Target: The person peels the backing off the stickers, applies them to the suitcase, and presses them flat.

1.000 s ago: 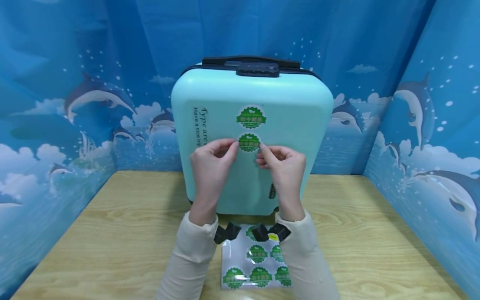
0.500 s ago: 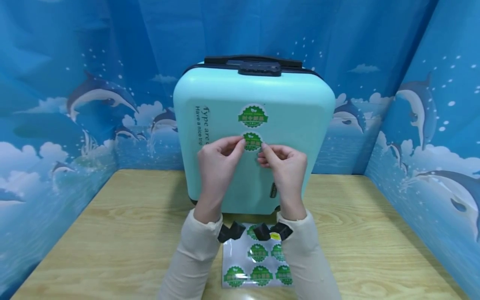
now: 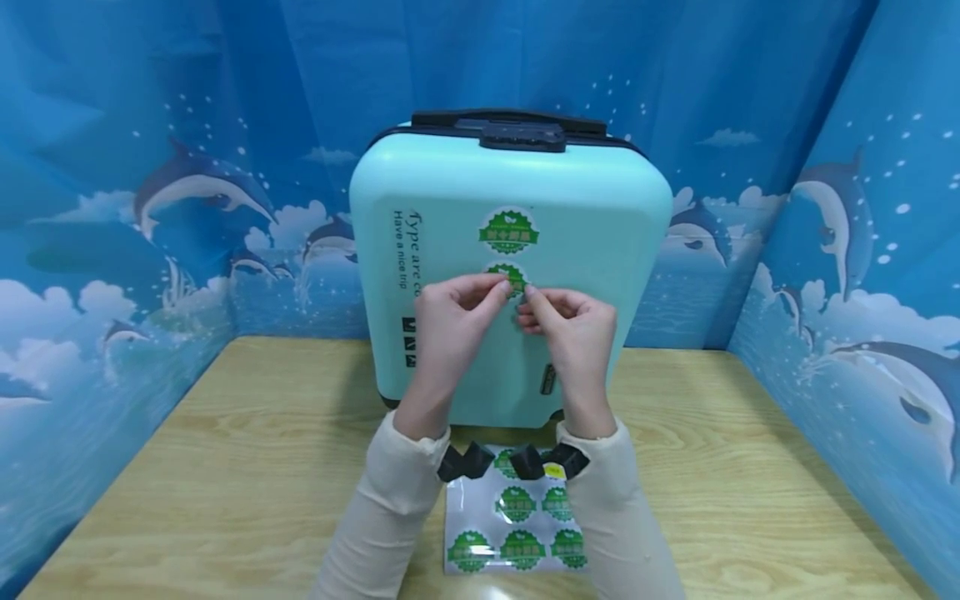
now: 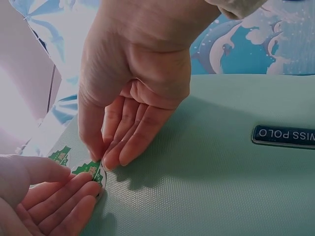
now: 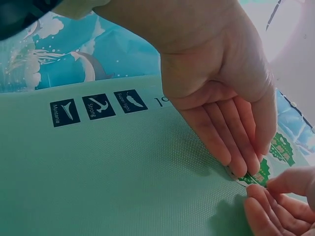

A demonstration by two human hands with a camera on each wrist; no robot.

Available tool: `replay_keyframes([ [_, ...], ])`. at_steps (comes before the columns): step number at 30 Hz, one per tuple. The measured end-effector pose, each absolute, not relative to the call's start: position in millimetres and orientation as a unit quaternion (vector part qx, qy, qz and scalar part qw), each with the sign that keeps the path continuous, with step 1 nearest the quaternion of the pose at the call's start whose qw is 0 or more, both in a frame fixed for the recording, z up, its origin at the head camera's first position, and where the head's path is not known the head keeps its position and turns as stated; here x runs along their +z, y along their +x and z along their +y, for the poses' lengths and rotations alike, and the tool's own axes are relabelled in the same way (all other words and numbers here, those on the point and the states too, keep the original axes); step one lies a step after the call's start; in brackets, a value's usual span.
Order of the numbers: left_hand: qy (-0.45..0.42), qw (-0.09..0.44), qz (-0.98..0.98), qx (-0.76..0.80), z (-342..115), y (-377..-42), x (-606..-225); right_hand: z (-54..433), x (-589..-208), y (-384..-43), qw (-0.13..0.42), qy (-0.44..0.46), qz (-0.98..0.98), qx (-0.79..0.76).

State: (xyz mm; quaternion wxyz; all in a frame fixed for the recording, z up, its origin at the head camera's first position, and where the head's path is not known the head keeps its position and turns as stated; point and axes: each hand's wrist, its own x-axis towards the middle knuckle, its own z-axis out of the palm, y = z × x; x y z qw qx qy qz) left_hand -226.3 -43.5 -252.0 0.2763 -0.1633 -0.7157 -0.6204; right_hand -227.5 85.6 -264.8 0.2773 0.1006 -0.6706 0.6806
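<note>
A mint-green suitcase (image 3: 495, 396) stands upright, its front towards me. One round green sticker (image 3: 508, 232) lies on its upper front, with a second green sticker (image 3: 508, 272) just below, partly hidden by fingertips. My left hand (image 3: 453, 325) reaches across that lower sticker; in the right wrist view its fairly straight fingers (image 5: 221, 140) press on the sticker's face. My right hand (image 3: 577, 337) pinches the right edge of the same sticker between thumb and forefinger, as the left wrist view shows. Both hands' fingertips are close together there.
On the wooden table (image 3: 247, 467), in front of the suitcase, lies a sticker sheet (image 3: 468, 504) with several green stickers, partly under my forearms. A blue dolphin-print curtain (image 3: 225, 100) stands behind and at both sides. The suitcase bears a black badge (image 4: 285, 136).
My left hand has moved right from the lower sticker's left edge across its face, covering more of it and uncovering black icons on the suitcase. My right hand stays at the right edge.
</note>
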Motion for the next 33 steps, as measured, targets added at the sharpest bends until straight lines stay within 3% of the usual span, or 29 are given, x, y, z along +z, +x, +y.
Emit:
replay_keyframes([
  [33,-0.183,0.236,-0.717,-0.63,-33,-227,-249,101,-272,-223,0.261,0.144,-0.699,0.65],
])
